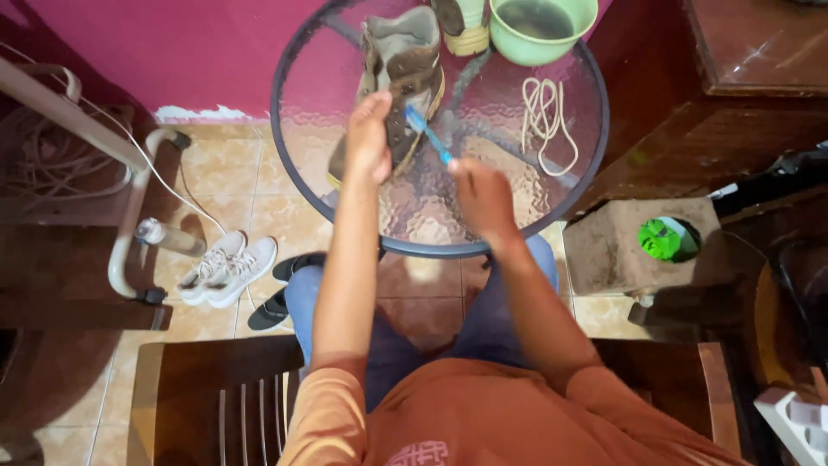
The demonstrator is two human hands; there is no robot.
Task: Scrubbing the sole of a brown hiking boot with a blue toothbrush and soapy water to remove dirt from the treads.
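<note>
A brown ankle boot (405, 65) lies on its side on a round glass table (328, 78). My left hand (369, 138) grips the boot near its toe and holds it down. In my right hand (483, 197) is a blue toothbrush (429, 135), its head touching the boot's sole edge. Both arms reach forward from orange sleeves over my blue jeans.
A green bowl of water (542, 26), a second boot (461, 24) and loose cream shoelaces (545, 116) lie on the table. White sneakers (226, 267) and black sandals (280, 298) sit on the tiled floor. A dark wooden cabinet (733, 95) stands right; a wooden chair (216, 388) is near me.
</note>
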